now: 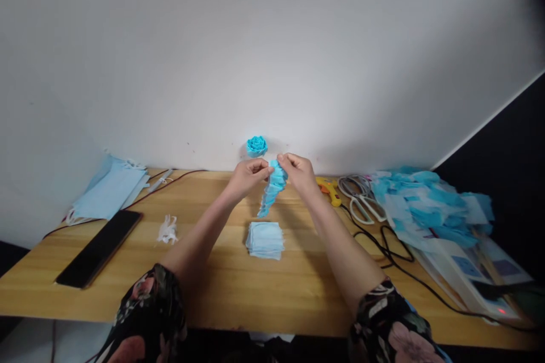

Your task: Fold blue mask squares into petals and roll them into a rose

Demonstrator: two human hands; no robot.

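Observation:
Between my two hands hangs a gathered strip of light-blue fabric point(275, 184), ruffled along its length, its lower end dangling above the table. My left hand point(252, 173) pinches its upper left edge. At the upper right edge, my right hand point(295, 168) pinches it between thumb and fingers. Behind them, a blue rosette point(256, 146) shaped like a flower stands against the wall. Below the strip lies a neat stack of pale-blue fabric pieces point(264, 240) on the wooden table point(255, 289).
Face masks point(113, 187), a phone point(100, 248) and white ear loops point(167, 229) lie on the left. To the right are a yellow glue gun point(330, 190), scissors point(366, 210), black cables point(385, 249), a heap of blue fabric scraps point(430, 204) and a power strip point(472, 278) with a red light.

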